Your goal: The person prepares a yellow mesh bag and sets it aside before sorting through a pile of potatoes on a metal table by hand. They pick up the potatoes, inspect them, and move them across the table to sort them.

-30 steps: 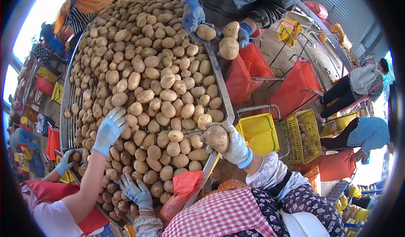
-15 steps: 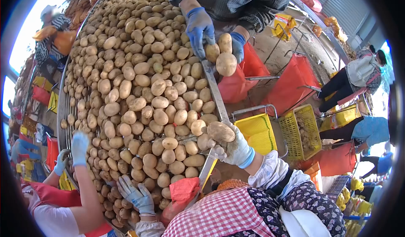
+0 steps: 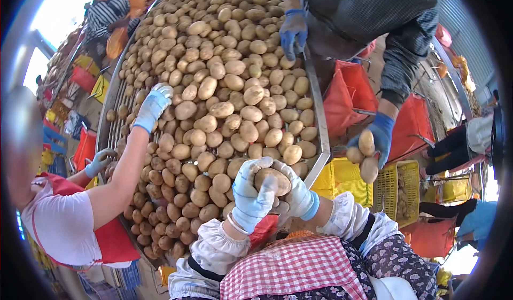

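In the head view, a brown potato (image 3: 273, 182) is held up above the near edge of the sorting table, between my two gloved hands. Its left side is against my left hand (image 3: 253, 196), whose fingers curl around it. My right hand (image 3: 297, 193) wraps the other side, its lower fingers partly hidden. Beyond them lies a thick layer of potatoes (image 3: 203, 123) inside the table's metal rim (image 3: 319, 166). A bit of red bag (image 3: 263, 230) shows just below my hands.
At the left a co-worker's gloved hand (image 3: 155, 105) touches the potatoes. Across the table another person's blue-gloved hand (image 3: 380, 134) holds several potatoes near a yellow crate (image 3: 396, 190) and red bags (image 3: 347, 97). A yellow bag (image 3: 350, 182) hangs right of the rim.
My left hand has come up off the potato pile to the potato. My right hand has drawn back from the rim with it. The blue-gloved person's potatoes have moved right, over the crate's side.
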`<state>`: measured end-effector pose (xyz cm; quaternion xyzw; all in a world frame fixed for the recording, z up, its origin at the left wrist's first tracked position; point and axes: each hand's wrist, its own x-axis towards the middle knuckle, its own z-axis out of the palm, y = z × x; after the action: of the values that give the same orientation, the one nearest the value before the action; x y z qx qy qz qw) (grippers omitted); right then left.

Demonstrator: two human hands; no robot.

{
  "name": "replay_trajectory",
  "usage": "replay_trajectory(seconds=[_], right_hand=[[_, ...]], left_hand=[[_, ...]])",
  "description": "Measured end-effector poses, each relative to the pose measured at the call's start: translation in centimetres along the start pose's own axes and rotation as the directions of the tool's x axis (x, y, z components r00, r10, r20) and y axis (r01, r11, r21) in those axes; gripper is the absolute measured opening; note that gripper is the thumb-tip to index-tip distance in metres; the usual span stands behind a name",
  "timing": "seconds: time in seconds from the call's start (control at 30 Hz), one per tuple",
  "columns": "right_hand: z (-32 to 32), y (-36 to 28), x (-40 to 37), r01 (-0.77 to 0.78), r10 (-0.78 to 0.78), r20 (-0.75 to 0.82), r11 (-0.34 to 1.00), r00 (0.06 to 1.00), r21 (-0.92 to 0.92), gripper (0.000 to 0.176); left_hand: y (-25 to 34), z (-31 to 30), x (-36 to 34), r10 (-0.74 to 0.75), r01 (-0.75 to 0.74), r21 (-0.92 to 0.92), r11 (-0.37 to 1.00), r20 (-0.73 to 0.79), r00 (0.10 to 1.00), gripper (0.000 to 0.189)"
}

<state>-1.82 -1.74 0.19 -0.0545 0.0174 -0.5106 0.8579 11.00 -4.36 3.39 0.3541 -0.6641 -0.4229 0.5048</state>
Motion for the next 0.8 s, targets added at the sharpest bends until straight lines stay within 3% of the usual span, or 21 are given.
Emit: replay_trajectory(seconds=[0.03, 0.07, 0.1, 0.13, 0.2, 0.27, 0.33, 0.37, 0.4, 0.43, 0.47, 0.5, 0.53, 0.57, 0.6, 0.63, 0.67, 0.7, 0.73, 0.77, 0.8], right_hand=[[0.5, 0.4, 0.3, -0.012, 0.012, -0.002, 1.0, 1.0, 0.009, 0.038], [1.3, 0.7, 0.5, -0.148, 0.15, -0.194, 0.989, 0.969, 0.025, 0.04], [2.0, 1.0, 0.8, -0.277, 0.28, -0.373, 0.959, 0.885, 0.063, 0.048], [2.0, 1.3, 0.9, -0.287, 0.291, -0.372, 0.956, 0.882, 0.066, 0.048], [1.6, 1.6, 1.1, -0.331, 0.346, -0.261, 0.938, 0.901, 0.103, 0.051], [1.1, 2.3, 1.3, -0.34, 0.371, -0.256, 0.927, 0.893, 0.159, 0.053], [1.9, 2.1, 2.0, -0.353, 0.396, -0.29, 0.916, 0.871, 0.19, 0.053], [2.8, 1.6, 1.8, -0.366, 0.448, -0.35, 0.889, 0.823, 0.275, 0.054], [2.7, 1.7, 1.8, -0.368, 0.448, -0.351, 0.889, 0.822, 0.274, 0.054], [2.5, 1.9, 1.6, -0.408, 0.371, -0.372, 0.913, 0.851, -0.022, 0.055], [2.2, 2.3, 1.4, -0.416, 0.295, -0.367, 0.853, 0.882, -0.315, 0.056], [0.4, 4.5, 2.1, -0.183, -0.093, -0.461, 0.835, 0.882, -0.519, 0.054], [-0.7, 4.2, 1.8, -0.186, -0.088, -0.46, 0.835, 0.884, -0.518, 0.054], [-1.7, 3.2, 0.9, -0.227, -0.185, -0.378, 0.541, 0.907, -0.81, 0.052], [-2.1, 2.8, 0.5, -0.232, -0.241, -0.264, 0.153, 0.934, -0.961, 0.051], [4.2, 2.8, 1.3, -0.298, -0.279, -0.43, 0.411, 0.859, -0.862, 0.046], [4.4, 2.7, 1.9, -0.299, -0.279, -0.431, 0.41, 0.858, -0.861, 0.046], [4.5, 2.7, 2.1, -0.143, -0.314, -0.159, 0.073, 0.936, -0.987, 0.044], [4.6, 2.7, 2.1, 0.047, -0.25, 0.117, -0.269, 0.961, -0.962, 0.041], [5.1, 2.6, 2.2, -0.029, -0.271, 0.082, -0.381, 0.959, -0.924, 0.032], [3.9, 2.7, 2.4, -0.03, -0.273, 0.082, -0.382, 0.958, -0.924, 0.032]], left_hand=[[-0.4, -0.4, -0.5, -0.085, 0.08, -0.152, 0.985, -0.027, 0.996, 0.037], [-0.5, -0.9, -1.0, -0.172, 0.151, -0.305, 0.94, -0.042, 0.984, 0.034], [-0.1, -2.0, -0.4, -0.245, 0.243, -0.057, 0.968, -0.029, 0.969, 0.038], [-0.3, -2.4, -0.7, -0.249, 0.246, -0.054, 0.968, -0.039, 0.968, 0.038], [-0.5, -2.9, -0.9, -0.565, 0.489, -0.517, 0.703, 0.012, 0.825, 0.046], [0.8, -3.1, -1.7, -0.539, 0.455, -0.617, 0.642, 0.059, 0.84, 0.048], [1.0, -2.6, -2.7, -0.385, 0.348, -0.333, 0.876, -0.051, 0.921, 0.052], [0.9, -3.4, -2.6, -0.221, 0.208, -0.198, 0.958, -0.049, 0.974, 0.056], [0.6, -3.7, -2.8, -0.22, 0.206, -0.199, 0.958, -0.051, 0.974, 0.056], [0.1, -4.0, -3.2, -0.304, 0.276, -0.26, 0.925, -0.072, 0.95, 0.053], [-0.5, -4.2, -3.6, -0.388, 0.342, -0.321, 0.883, -0.089, 0.918, 0.049], [-2.0, -4.3, -4.2, -0.342, 0.305, -0.191, 0.933, -0.206, 0.917, 0.039], [-1.8, -4.6, -4.2, -0.341, 0.305, -0.188, 0.934, -0.212, 0.916, 0.039], [-1.5, -4.8, -3.9, -0.375, 0.333, -0.19, 0.923, -0.259, 0.89, 0.033], [-1.1, -5.0, -3.8, -0.407, 0.362, -0.194, 0.912, -0.305, 0.861, 0.028], [-0.7, -4.9, -3.6, -0.419, 0.395, -0.139, 0.908, -0.339, 0.842, 0.027], [-1.0, -4.8, -3.8, -0.42, 0.396, -0.141, 0.907, -0.339, 0.842, 0.027], [-1.3, -4.6, -4.2, -0.236, 0.261, 0.046, 0.964, -0.297, 0.925, 0.034], [-1.3, -4.4, -4.3, -0.051, 0.099, 0.22, 0.971, -0.217, 0.975, 0.041], [-1.1, -3.9, -4.5, -0.194, 0.218, 0.065, 0.974, -0.269, 0.943, 0.048], [-1.6, -4.0, -4.7, -0.193, 0.218, 0.064, 0.974, -0.266, 0.944, 0.048]])
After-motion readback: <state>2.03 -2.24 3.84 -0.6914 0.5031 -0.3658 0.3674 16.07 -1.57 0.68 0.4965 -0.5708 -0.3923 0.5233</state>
